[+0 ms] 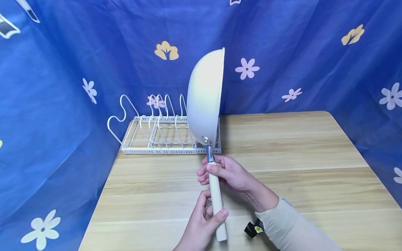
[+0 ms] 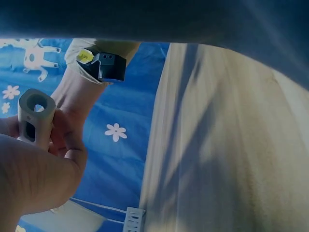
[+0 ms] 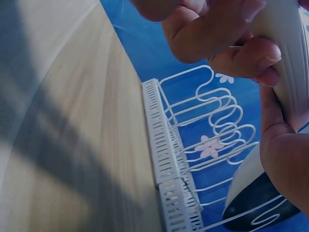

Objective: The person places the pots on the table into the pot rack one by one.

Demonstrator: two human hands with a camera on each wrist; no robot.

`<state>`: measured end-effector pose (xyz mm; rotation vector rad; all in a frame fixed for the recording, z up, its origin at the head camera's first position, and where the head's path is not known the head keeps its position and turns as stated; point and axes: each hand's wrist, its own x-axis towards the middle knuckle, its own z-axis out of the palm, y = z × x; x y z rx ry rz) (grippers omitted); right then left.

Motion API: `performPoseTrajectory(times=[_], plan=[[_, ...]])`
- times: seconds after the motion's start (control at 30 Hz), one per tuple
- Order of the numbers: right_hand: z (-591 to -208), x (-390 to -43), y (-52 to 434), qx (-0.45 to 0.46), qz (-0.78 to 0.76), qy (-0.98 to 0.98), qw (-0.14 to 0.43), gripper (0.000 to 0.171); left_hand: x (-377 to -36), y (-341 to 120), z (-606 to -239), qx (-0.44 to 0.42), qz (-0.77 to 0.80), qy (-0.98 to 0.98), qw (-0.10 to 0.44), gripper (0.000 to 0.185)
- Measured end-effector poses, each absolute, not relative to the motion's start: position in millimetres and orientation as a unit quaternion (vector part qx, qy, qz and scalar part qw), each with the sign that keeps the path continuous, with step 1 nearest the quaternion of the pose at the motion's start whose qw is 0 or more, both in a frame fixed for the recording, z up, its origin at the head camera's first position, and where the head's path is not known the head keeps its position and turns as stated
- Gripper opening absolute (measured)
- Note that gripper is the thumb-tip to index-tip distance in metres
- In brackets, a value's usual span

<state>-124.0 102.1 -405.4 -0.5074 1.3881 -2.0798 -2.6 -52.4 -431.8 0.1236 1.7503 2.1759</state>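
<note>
From the head camera I see a cream pan (image 1: 205, 101) standing on edge at the right end of a white wire rack (image 1: 163, 139), its bowl upright and its handle (image 1: 216, 202) pointing back toward me. My right hand (image 1: 227, 172) is wrapped round the upper part of the handle, just below the metal neck. My left hand (image 1: 201, 223) grips the handle lower down, thumb across it near the end. The rack sits at the far left of a wooden table (image 1: 314, 167), in front of a blue flowered cloth (image 1: 62, 104).

On the left wrist camera, my left hand (image 2: 34, 179) is curled round the handle (image 2: 35, 118), whose hollow end faces the lens. The right wrist, with a small black device (image 2: 108, 66) strapped on it, lies just behind.

On the right wrist camera, my right hand's fingers (image 3: 231, 36) close on the pale handle (image 3: 289, 58). Below them the rack (image 3: 183, 164) runs along the table (image 3: 63, 135) edge, and the pan's dark underside (image 3: 256, 208) rests among the wires.
</note>
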Motion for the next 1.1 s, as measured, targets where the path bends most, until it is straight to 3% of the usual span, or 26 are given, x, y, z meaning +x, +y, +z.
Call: performPoseTrajectory(times=[0.3,0.83,1.1], plan=[[-422.0,-131.0,102.9,-0.177,-0.780,0.515,0.307,0.029,-7.2,-50.6,-440.1,0.048,0.777,0.601,0.184,0.053],[-429.6,-139.0,102.2,-0.141,-0.786,0.498,0.337,0.012,-14.5,-49.2,-441.8,0.016,0.769,0.608,0.196,0.053],[-430.7,-141.6,104.2,-0.131,-0.787,0.494,0.346,0.023,-22.9,-51.6,-444.4,0.014,0.738,0.634,0.233,0.059]])
